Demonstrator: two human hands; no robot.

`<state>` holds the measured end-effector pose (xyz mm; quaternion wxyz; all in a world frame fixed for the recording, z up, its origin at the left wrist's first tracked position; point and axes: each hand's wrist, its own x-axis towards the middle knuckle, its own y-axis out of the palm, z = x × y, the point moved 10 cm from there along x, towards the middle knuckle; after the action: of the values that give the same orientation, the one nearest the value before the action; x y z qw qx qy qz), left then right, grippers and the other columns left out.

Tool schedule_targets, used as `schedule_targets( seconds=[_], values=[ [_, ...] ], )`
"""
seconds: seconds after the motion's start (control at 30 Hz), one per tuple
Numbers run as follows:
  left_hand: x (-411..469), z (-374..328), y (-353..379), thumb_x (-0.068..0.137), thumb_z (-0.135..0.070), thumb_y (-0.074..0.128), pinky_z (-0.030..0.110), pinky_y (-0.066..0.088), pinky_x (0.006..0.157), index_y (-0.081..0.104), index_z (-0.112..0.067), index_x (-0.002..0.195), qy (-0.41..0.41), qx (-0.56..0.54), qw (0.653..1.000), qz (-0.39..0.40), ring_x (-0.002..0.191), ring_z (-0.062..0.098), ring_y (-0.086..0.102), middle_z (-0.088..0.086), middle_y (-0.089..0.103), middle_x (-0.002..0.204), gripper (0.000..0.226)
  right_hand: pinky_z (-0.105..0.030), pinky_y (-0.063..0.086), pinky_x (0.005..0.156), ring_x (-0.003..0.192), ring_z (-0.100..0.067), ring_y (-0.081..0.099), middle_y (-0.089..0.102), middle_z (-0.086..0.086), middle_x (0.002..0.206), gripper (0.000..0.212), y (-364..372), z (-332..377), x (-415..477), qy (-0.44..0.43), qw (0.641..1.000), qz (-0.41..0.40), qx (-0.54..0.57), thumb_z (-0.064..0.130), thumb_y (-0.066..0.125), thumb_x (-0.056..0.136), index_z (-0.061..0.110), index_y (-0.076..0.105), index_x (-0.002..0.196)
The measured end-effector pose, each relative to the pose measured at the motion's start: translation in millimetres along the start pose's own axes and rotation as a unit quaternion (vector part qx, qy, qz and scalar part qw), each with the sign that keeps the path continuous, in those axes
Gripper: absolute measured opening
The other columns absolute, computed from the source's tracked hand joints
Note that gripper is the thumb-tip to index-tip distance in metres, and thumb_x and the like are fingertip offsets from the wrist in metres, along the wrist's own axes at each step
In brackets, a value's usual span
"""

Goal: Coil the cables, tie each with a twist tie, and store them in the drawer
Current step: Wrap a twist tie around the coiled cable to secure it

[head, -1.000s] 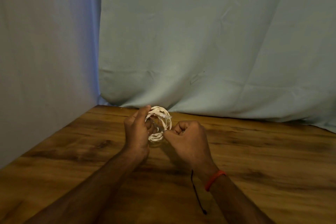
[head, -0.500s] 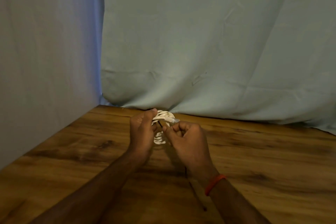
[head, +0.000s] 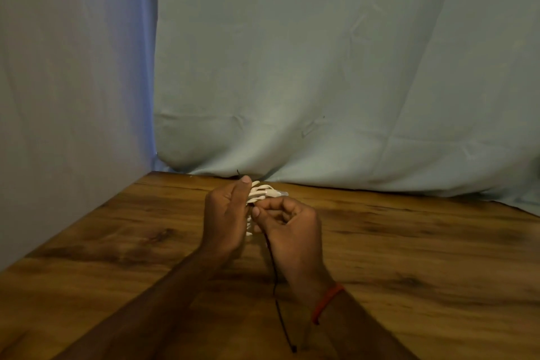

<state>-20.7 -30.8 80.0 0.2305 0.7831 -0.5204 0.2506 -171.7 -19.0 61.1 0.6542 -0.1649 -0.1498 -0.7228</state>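
A small white coiled cable point(head: 261, 193) is held above the wooden table point(head: 409, 242), near its far middle. My left hand point(head: 226, 216) grips the coil's left side, thumb on top; most of the coil is hidden between my hands. Its clear plug end point(head: 282, 192) sticks out to the right. My right hand point(head: 292, 228) pinches a thin black twist tie point(head: 276, 286) right at the coil. The tie hangs down past my right wrist. A short black tip point(head: 238, 173) pokes up above my left thumb.
Pale cloth hangs behind the table point(head: 321, 82) and along its left side point(head: 73, 96). A red band point(head: 325, 302) is on my right wrist. No drawer is in view.
My hands have drawn closer together around the coil and turned it more edge-on. The black tie now runs up from my right hand to the coil.
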Motion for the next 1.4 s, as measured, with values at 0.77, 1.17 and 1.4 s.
schedule_targets(
  seconds=[0.77, 1.17, 1.4],
  values=[
    [1.1, -11.9, -1.4, 0.084, -0.017, 0.059, 0.040, 0.049, 0.058, 0.044, -0.032, 0.105, 0.057, -0.015, 0.998, 0.011, 0.062, 0.020, 0.059, 0.021, 0.056, 0.079, 0.030, -0.022, 0.050, 0.047, 0.056, -0.017, 0.067, 0.072, -0.010, 0.071, 0.043, 15.0, -8.5, 2.6, 0.057, 0.990, 0.073, 0.102, -0.008, 0.070, 0.087, 0.013, 0.062, 0.123],
    [3.2, 21.8, -4.1, 0.101, -0.013, 0.050, 0.027, 0.054, 0.060, 0.061, -0.027, 0.109, -0.121, -0.194, 0.971, -0.070, 0.072, 0.017, 0.066, 0.004, 0.068, 0.081, 0.019, -0.029, 0.052, 0.054, 0.056, -0.016, 0.065, 0.069, -0.009, 0.065, 0.045, 12.7, 4.8, -0.3, -0.002, 0.996, 0.048, 0.081, -0.009, 0.066, 0.087, 0.021, 0.055, 0.118],
    [2.7, 24.1, 1.1, 0.093, 0.000, 0.057, 0.032, 0.052, 0.065, 0.068, -0.015, 0.106, -0.150, -0.227, 0.961, -0.059, 0.073, 0.019, 0.064, 0.008, 0.067, 0.087, 0.023, -0.021, 0.051, 0.050, 0.057, -0.013, 0.069, 0.074, -0.016, 0.077, 0.044, 7.2, 12.4, -1.8, 0.001, 0.995, 0.036, 0.098, -0.009, 0.070, 0.085, 0.020, 0.053, 0.114]
  ],
)
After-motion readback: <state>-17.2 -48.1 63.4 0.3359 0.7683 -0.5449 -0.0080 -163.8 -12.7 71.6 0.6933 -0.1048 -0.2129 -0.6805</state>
